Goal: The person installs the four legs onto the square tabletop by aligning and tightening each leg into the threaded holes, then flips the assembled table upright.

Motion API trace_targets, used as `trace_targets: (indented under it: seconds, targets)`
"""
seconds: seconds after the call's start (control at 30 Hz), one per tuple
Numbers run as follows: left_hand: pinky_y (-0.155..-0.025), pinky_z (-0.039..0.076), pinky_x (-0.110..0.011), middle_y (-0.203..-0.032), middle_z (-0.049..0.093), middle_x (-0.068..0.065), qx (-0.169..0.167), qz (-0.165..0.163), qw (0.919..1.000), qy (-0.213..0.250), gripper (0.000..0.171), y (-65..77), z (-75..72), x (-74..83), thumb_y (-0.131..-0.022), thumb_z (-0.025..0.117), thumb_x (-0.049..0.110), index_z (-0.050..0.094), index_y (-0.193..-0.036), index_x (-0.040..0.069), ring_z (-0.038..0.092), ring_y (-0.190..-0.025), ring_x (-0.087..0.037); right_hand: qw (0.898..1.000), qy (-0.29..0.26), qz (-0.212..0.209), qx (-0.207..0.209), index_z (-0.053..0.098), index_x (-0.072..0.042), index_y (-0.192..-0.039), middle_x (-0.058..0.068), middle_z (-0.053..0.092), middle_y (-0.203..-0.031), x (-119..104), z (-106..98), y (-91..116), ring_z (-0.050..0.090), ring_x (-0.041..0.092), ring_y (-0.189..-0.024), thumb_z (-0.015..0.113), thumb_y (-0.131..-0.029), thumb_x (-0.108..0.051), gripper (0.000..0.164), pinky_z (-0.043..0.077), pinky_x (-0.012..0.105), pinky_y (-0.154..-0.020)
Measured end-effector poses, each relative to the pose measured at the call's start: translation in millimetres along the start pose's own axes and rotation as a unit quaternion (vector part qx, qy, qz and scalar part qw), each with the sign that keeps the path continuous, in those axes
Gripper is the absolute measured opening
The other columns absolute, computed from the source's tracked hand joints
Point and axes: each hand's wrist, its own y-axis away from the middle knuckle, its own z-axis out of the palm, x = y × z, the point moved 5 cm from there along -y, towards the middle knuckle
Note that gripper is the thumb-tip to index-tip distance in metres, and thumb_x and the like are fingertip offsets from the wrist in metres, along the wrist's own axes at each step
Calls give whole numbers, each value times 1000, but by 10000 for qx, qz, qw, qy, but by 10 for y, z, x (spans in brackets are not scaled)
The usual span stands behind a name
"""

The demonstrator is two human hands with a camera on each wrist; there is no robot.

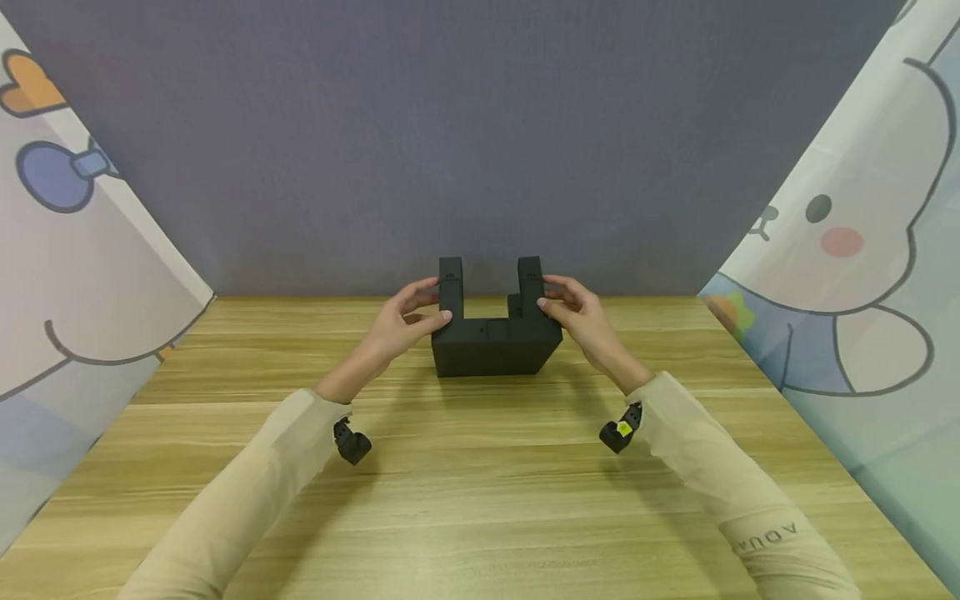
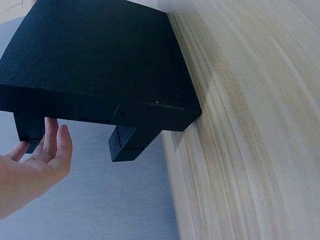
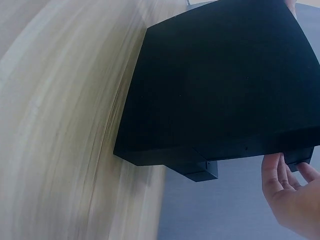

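Note:
A black U-shaped block (image 1: 495, 357) stands near the far edge of the wooden table, its two arms pointing toward the back. My left hand (image 1: 405, 321) grips the left arm, thumb on top and fingers along the outer side. On the other arm, my right hand (image 1: 581, 312) holds in much the same way. The left wrist view shows the block's broad dark face (image 2: 95, 55), with the fingers bent about one arm below it. Likewise, in the right wrist view the right hand (image 3: 292, 195) has its fingertips at an arm, partly hidden by the block.
The wooden table (image 1: 480, 500) spreads in front of the block. A grey fabric panel (image 1: 480, 142) rises right behind it. Cartoon-printed cloths hang on the left (image 1: 97, 267) and right (image 1: 847, 292). Each wrist wears a small black strapped device.

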Motion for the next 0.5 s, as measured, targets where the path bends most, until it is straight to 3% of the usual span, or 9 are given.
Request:
trace_targets:
  seconds: [0.3, 0.5]
  targets:
    - [-99, 38, -52, -142, 39, -8, -35, 17, 10000, 67, 64, -22, 11, -34, -87, 63, 29, 30, -142, 28, 47, -120, -34, 9997, 225, -100, 53, 42, -12, -136, 16, 50, -130, -2, -4, -21, 50, 25, -113, 53, -93, -21, 44, 45, 30, -88]
    - [-98, 39, -50, -140, 41, -9, 59, 64, 9998, 179, 62, -53, 15, -57, -87, 62, 28, 32, -141, 28, 47, -120, -33, 9993, 260, -270, -45, 44, -11, -134, 15, 49, -131, 22, -23, -3, 49, 27, -117, 53, -93, -24, 44, 42, 40, -97]
